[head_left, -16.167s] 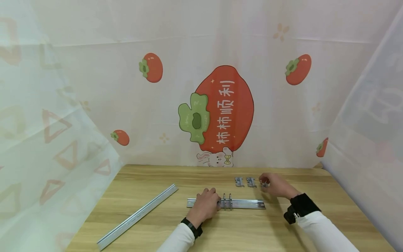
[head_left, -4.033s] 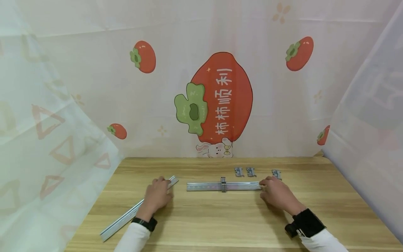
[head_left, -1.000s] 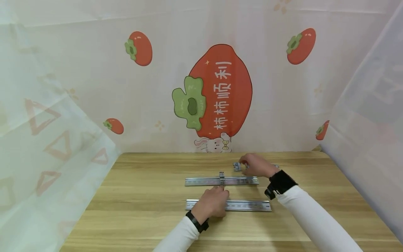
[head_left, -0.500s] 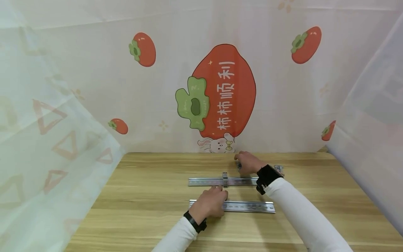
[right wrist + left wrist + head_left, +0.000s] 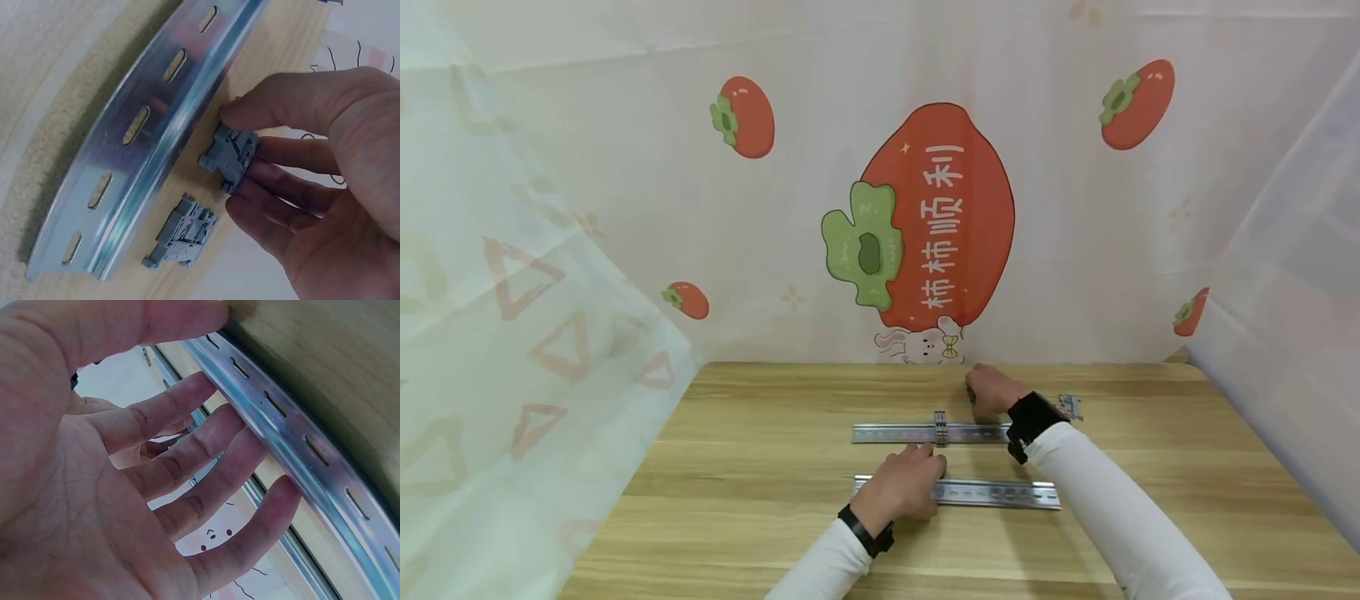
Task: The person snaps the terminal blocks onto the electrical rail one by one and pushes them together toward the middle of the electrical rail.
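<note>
My left hand (image 5: pixel 904 482) grips the nearer slotted metal DIN rail (image 5: pixel 1000 493); in the left wrist view the fingertips (image 5: pixel 250 434) lie along one edge and the thumb reaches the other side. My right hand (image 5: pixel 992 393) is beyond the farther DIN rail (image 5: pixel 891 433), pinching a small grey terminal block (image 5: pixel 230 155) between thumb and fingers. Beside it in the right wrist view lies a second terminal block (image 5: pixel 186 232), hidden behind the hand in the head view. Several clipped blocks (image 5: pixel 940 428) stand upright across the farther rail's middle.
Another loose terminal block (image 5: pixel 1070 406) lies to the right, close by the right wrist. The two rails lie roughly parallel on the wooden table (image 5: pixel 737 467). A printed curtain (image 5: pixel 775 208) hangs along the table's back edge.
The nearer rail, slanted at the left four seconds ago, now lies before the other rail. Over the last second my right hand moved left to the leftmost loose block; my left hand stayed put.
</note>
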Tool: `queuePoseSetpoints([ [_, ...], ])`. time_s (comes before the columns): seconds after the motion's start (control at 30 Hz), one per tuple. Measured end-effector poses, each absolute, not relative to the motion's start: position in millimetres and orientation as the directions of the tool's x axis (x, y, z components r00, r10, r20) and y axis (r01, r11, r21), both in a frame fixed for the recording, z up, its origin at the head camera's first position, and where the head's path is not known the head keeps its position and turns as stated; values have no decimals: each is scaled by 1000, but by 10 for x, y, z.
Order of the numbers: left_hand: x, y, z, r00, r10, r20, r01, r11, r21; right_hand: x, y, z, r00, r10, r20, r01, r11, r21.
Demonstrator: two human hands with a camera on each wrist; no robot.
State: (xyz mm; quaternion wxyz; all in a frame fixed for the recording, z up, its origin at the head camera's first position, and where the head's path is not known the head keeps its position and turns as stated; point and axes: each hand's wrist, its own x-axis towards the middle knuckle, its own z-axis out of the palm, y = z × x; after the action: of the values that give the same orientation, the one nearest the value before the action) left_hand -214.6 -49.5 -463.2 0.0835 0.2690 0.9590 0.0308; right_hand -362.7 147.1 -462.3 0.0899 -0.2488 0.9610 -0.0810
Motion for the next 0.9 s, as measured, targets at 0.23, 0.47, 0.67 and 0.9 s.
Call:
queuePoseSetpoints([
  [0.23, -2159, -499, -4647, -839, 527, -138, 514, 849, 119, -3640, 1477, -4639, -892, -438, -116, -408, 888, -211],
  [0.47, -2160, -501, -4668, -844, 515, -146, 500, 856, 129, -3598, 1493, -4615, -889, -450, -88, -420, 876, -239],
  [0.67, -2151, -504, -4671, -843, 520, -142, 502, 853, 142, -3549, 1538, -4566, -858, -514, -12, -479, 807, -345],
  [0.9, -2155, -531, -4689, -845, 516, -142, 498, 855, 147, -3389, 1649, -4503, -858, -504, 98, -462, 674, -576],
])
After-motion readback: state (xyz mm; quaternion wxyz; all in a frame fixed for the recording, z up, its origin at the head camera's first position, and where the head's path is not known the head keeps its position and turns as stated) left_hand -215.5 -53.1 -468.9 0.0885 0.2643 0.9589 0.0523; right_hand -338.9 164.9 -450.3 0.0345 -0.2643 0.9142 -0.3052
